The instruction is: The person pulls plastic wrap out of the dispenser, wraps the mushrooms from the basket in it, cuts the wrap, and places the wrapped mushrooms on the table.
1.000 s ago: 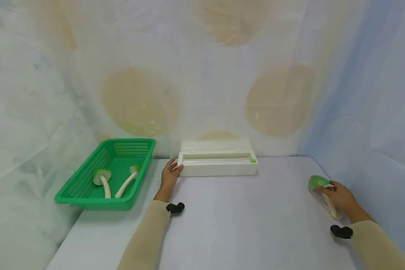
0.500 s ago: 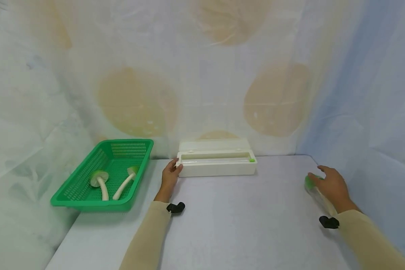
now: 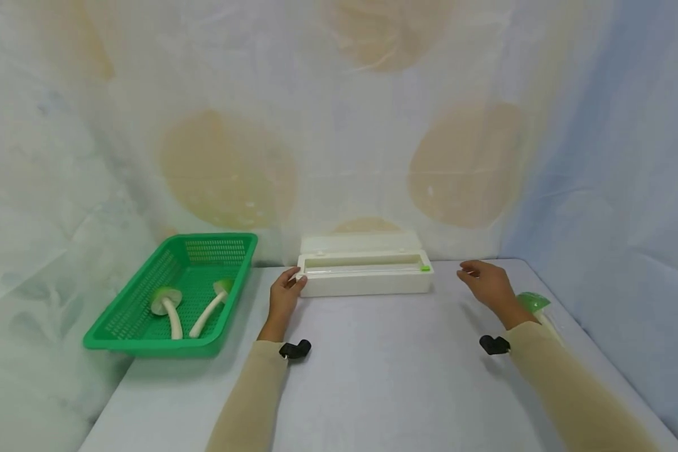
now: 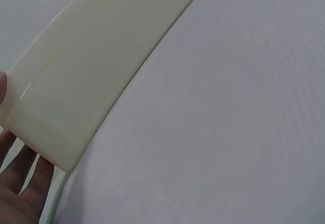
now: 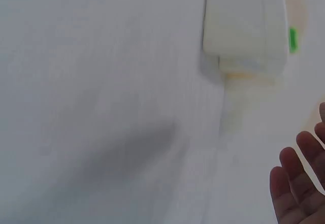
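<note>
A white cling film dispenser with its lid raised stands at the back of the table, a roll of clear film inside and a green slider at its right end. My left hand holds its left end, thumb at the front edge and fingers against the end wall. Off the dispenser's right end, my right hand is in the air with loosely bent fingers and nothing in them. Behind my right forearm lies a green-capped toy mushroom in clear film, its stem partly hidden by the sleeve.
A green plastic basket stands at the left with two green-capped mushrooms with white stems in it. Patterned sheets hang behind the white table and on both sides.
My right hand has let go of the wrapped mushroom at the right edge and moved left and back toward the dispenser. My left hand stays at the dispenser's left end.
</note>
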The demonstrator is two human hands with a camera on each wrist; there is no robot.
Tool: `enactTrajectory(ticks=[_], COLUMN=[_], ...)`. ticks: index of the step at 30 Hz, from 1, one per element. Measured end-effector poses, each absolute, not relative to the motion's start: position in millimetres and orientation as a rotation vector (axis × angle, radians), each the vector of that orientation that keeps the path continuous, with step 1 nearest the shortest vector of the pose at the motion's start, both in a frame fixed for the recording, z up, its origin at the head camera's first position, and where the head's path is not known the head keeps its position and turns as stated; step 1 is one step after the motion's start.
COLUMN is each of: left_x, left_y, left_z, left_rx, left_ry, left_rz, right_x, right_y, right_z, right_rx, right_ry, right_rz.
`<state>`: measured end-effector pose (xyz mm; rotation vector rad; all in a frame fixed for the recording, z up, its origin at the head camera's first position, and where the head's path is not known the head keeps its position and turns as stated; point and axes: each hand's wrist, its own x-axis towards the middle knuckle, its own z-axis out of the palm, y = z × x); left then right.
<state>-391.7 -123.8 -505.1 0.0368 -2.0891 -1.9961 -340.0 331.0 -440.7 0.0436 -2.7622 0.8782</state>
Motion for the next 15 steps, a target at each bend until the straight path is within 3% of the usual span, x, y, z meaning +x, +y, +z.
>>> enactTrajectory(ticks=[15], left_x=[-394.5], left_y=[-124.7], left_z=[-508.7], left_rx=[0.010], left_ry=[-2.065], left_rz=[-1.984], right_x=[-361.5], right_y=[265.1], right_z=[-454.1], right_rx=[-0.001], right_ry=[-2.667], right_rz=[1.092])
